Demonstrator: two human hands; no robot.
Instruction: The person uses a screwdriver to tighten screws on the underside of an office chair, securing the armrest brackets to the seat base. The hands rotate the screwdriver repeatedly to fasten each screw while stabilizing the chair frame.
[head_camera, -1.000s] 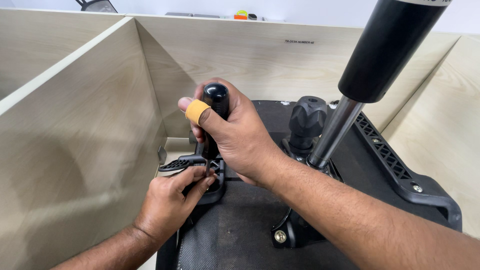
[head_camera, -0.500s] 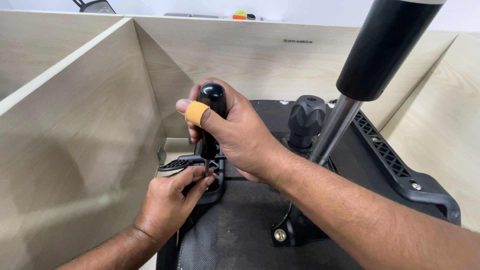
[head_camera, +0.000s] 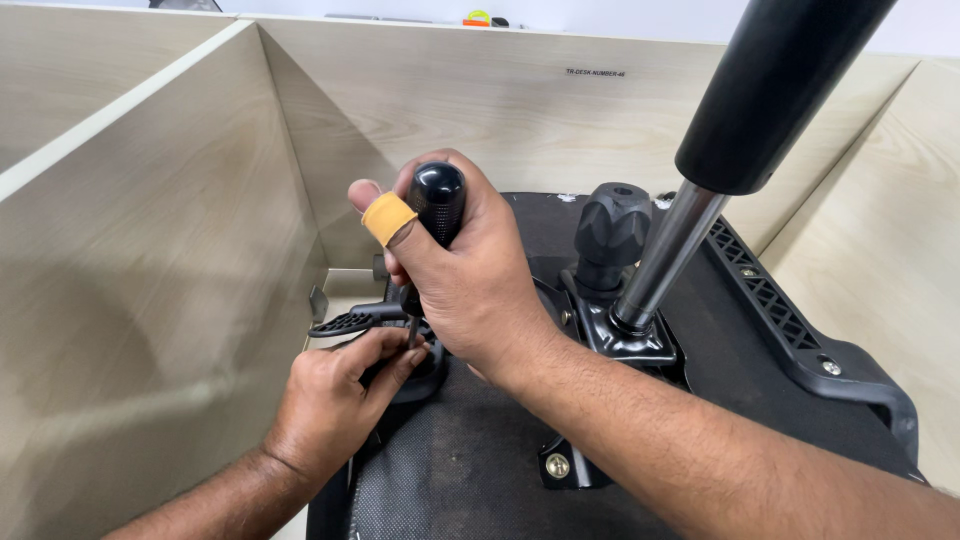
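**Screwdriver held upright over an upturned chair base, boxed in by wooden panels**

At the far left a pale wooden partition (head_camera: 150, 300) runs up to the back wall (head_camera: 480, 110), closing in that side of the work. Just right of it the left hand (head_camera: 335, 400) rests low on the underside of the black seat (head_camera: 450, 470), its fingers curled together around the foot of the tool and touching a black lever paddle (head_camera: 345, 322) that juts leftward toward the partition. Above it the right hand (head_camera: 470, 280) is clamped around the black handle of a screwdriver (head_camera: 437, 200), which stands nearly upright; its thin shaft shows just below the fist, while the tip is hidden behind the left fingers. An orange bandage (head_camera: 388, 217) wraps one fingertip of that hand. To the right stands a ribbed black knob (head_camera: 612, 225), then the chrome gas-lift column (head_camera: 665, 260) with its black sleeve leaning up and right, close beside the right forearm and crowding that side. A black plastic armrest bracket (head_camera: 800, 340) lies farther right, against another wooden panel (head_camera: 890, 220).

Compared with half a second ago, both hands sit in the same places; the handle top shows slightly more above the fist.
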